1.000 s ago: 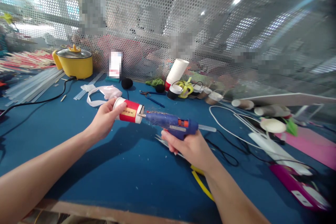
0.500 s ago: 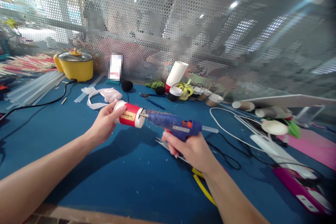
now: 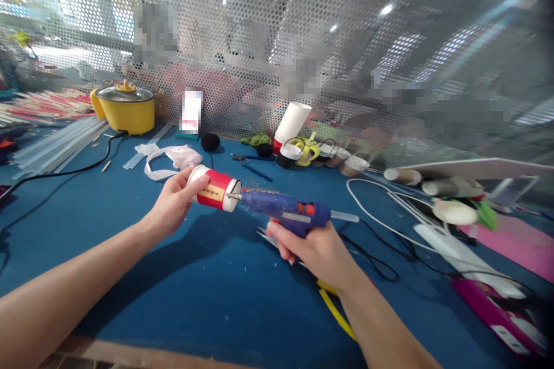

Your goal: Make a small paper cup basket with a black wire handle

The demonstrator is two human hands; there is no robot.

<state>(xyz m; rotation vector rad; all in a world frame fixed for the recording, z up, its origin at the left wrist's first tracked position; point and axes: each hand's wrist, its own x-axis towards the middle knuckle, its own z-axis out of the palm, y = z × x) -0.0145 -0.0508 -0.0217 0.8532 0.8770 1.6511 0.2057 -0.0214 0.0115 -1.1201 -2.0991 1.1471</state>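
We hold the red paper cup [image 3: 214, 188] on its side in our left hand [image 3: 175, 206], above the middle of the blue desk [image 3: 194, 294]. Our right hand [image 3: 314, 248] grips the glue gun [image 3: 285, 211], nozzle at the cup's rim; we should squeeze gently and keep the cup steady.

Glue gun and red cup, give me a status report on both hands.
Left hand grips red-and-white paper cup, held sideways. Right hand grips blue hot glue gun, nozzle at cup's rim. Nothing between them; blue table below.
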